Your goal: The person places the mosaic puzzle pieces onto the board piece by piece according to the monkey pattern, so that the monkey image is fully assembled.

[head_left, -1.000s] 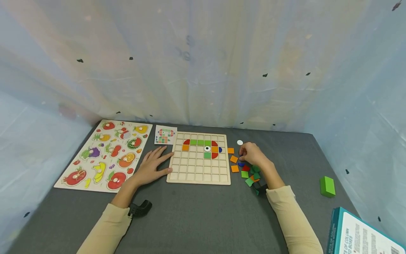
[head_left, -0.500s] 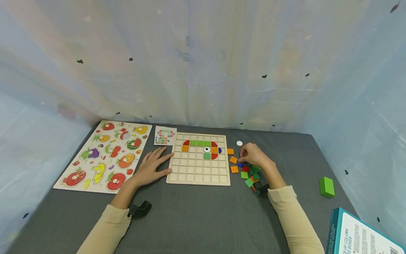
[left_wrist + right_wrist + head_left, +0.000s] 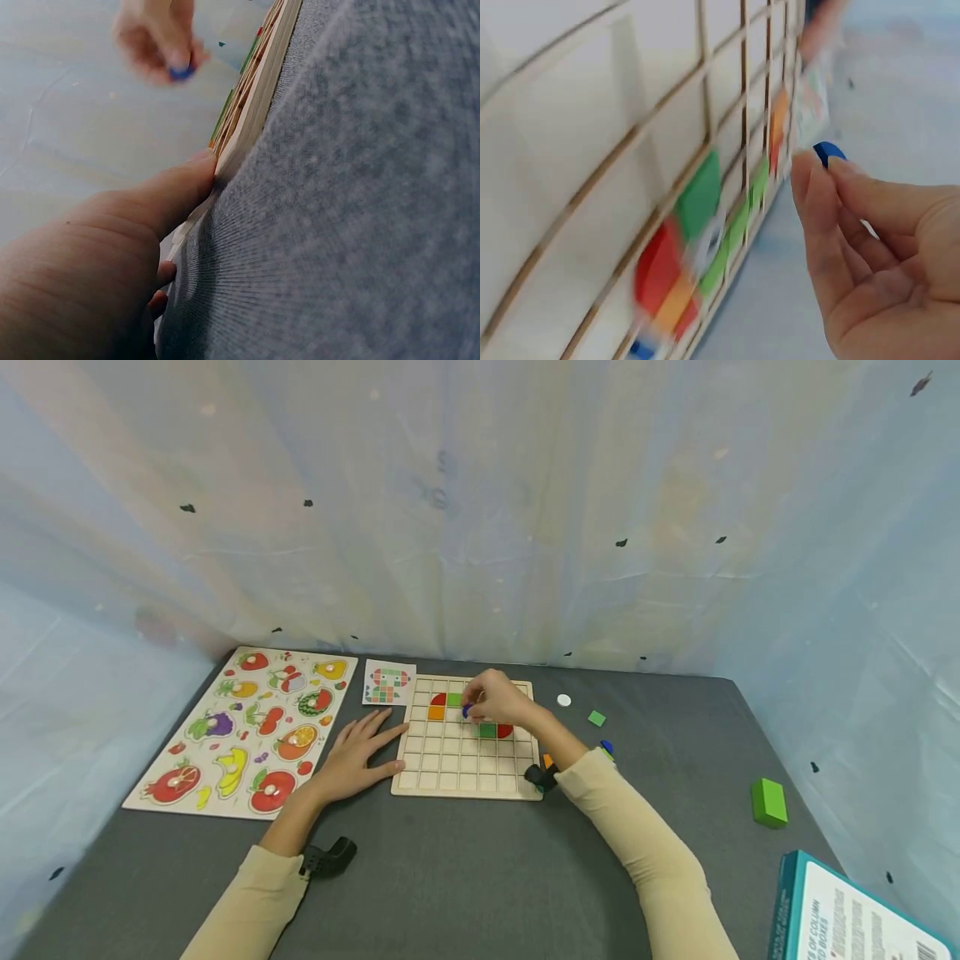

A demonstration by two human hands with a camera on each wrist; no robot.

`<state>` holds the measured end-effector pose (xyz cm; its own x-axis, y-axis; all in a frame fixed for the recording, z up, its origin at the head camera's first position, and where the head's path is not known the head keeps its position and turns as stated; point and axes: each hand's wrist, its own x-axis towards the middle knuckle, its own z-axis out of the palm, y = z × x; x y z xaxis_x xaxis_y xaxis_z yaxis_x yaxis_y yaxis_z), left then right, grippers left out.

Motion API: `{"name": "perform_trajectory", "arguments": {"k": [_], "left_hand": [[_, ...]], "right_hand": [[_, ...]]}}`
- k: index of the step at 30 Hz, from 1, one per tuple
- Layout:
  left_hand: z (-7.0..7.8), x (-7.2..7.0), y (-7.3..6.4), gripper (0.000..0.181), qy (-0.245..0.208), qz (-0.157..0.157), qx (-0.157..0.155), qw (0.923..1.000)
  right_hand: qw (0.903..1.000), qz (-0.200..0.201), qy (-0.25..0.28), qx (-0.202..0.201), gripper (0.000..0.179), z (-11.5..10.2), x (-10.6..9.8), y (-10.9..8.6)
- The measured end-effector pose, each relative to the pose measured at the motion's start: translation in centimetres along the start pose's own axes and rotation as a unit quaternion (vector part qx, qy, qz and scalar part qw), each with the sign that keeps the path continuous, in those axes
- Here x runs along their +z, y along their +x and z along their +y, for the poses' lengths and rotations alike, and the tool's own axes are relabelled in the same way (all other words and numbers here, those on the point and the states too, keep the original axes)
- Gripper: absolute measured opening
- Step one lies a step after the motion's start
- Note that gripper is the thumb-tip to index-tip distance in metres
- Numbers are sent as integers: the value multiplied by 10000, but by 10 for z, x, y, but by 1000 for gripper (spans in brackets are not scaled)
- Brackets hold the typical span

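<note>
1. Over the grid board, right hand [image 3: 495, 697]: thumb and fingertips pinch a small blue piece [image 3: 830, 152], held clear of the wood.
2. Directly below this hand, the pale wooden grid board [image 3: 450, 764]. Red quarter [image 3: 505, 731] and dark green square [image 3: 487, 730] lie in their cells just nearer the person than the hand; light green square [image 3: 453, 700] and orange square [image 3: 436, 713] just left of it.
3. Near, right of the right hand, lying on the dark grey cloth [image 3: 450, 885]: white disc [image 3: 564, 700], then a loose green tile [image 3: 596, 718]. Another blue bit [image 3: 607, 747] shows beside the right sleeve [image 3: 637, 852], partly covered.
4. Left of the right hand, a picture card [image 3: 389, 682], by the board's far left corner.
5. Left hand [image 3: 360, 758]: fingers spread and extended, gripping nothing; thumb and forefinger tips touch the board's left edge.
6. Just left of the left hand, fruit board [image 3: 204, 752].
7. Well right of the right hand, green block [image 3: 769, 802].
8. Farthest from that hand, rightward and nearer the person: teal-edged box [image 3: 855, 918], cut by the frame.
</note>
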<state>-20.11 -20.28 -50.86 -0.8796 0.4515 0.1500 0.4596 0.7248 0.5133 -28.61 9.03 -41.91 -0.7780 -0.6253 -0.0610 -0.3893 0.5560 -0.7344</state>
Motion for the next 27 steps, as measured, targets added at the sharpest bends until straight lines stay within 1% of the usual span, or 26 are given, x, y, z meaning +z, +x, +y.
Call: {"name": "perform_trajectory", "arguments": {"k": [2,4,6,9,12,14,17,19,21,22,23,24,25,27], "left_hand": [[0,-1,0,70,-15,-1,-5,10000],[0,-1,0,70,-35,-14,-37,10000],[0,-1,0,70,-37,-26,-66,10000],[0,-1,0,69,-36,-30,-56,10000],[1,-1,0,69,-96,-31,4,9999],[2,-1,0,69,-120,-40,24,9999],[3,-1,1,69,-113,-35,39,9999],[4,-1,2,69,-79,-37,32,10000],[4,-2,2,69,-49,-40,26,10000],[3,-2,2,69,-37,-39,20,10000],[3,-2,2,69,-40,-53,1,10000],[3,-2,2,69,-35,-55,-9,10000],[3,-2,1,69,-30,-62,-26,10000],[2,-2,0,70,-25,-51,-46,10000]], "right_hand": [[9995,-155,-223,-140,9,-10,13,19],[9981,-252,-517,-212,8,-18,24,34],[9962,-299,-792,-222,7,-24,33,47],[9921,-257,-1217,-193,8,-29,43,59],[9875,-144,-1565,-144,9,-30,49,66],[9852,-96,-1710,-107,9,-29,52,67],[9821,-89,-1881,-97,11,-29,53,65],[9804,-102,-1965,-112,16,-29,53,63],[9765,-111,-2151,-110,21,-30,53,60],[9719,-126,-2345,-125,23,-30,53,58],[9647,-147,-2627,-156,25,-30,53,56],[9549,-180,-2955,-212,27,-30,53,53],[9424,-258,-3323,-273,30,-30,53,50],[9144,-506,-4000,-353,37,-30,53,42]]}}
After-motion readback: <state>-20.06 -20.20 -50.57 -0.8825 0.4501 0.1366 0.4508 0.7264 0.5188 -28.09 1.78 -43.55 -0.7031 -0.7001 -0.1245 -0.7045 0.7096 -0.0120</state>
